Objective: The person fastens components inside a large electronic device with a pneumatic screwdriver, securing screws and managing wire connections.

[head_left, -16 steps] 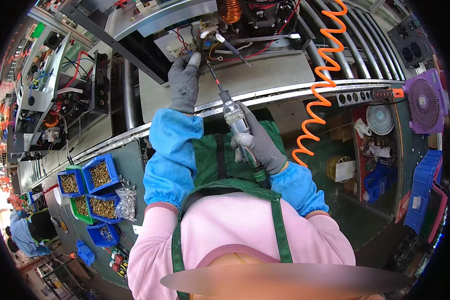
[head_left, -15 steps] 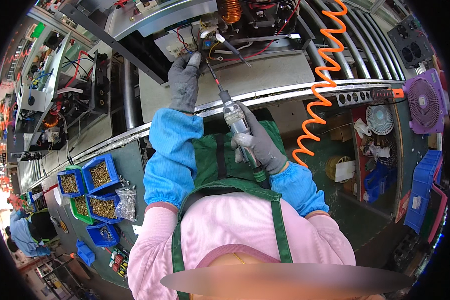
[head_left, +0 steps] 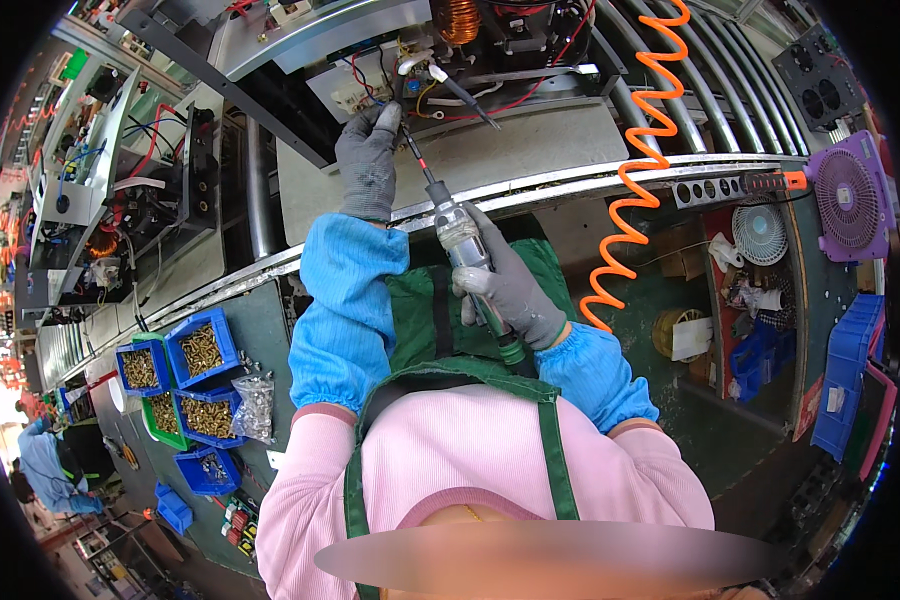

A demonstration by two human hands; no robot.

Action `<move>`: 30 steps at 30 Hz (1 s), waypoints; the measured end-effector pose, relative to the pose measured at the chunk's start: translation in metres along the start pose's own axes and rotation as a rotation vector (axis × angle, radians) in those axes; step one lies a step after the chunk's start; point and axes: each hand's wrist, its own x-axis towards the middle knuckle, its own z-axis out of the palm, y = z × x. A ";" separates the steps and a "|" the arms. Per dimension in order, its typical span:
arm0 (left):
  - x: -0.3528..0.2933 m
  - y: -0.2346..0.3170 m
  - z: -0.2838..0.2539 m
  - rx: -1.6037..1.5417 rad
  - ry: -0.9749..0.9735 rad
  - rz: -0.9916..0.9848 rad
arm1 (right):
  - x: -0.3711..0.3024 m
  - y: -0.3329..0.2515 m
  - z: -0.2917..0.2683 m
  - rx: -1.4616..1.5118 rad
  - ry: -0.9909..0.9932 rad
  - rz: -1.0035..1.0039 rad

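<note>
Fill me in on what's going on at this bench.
A person in gray gloves is at an open metal unit full of wiring. The right hand grips a driver, its bit slanting up toward the fingertips of the left hand. Those fingertips are at the unit's near edge, by the wires; what they pinch, if anything, is too small to tell. Blue bins of small brass-coloured parts sit to the left.

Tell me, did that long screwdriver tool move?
Yes, a little: the power screwdriver shifted left, closer to the left hand, judged against the copper coil.
</note>
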 end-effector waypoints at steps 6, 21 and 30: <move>0.004 -0.010 0.003 0.048 0.035 0.065 | 0.002 0.000 0.022 0.077 0.062 -0.026; 0.000 0.012 0.012 -0.080 0.048 0.081 | 0.017 0.011 0.044 0.111 0.067 -0.099; 0.012 -0.003 0.001 -0.015 0.059 0.036 | 0.013 0.009 0.041 0.050 0.084 -0.106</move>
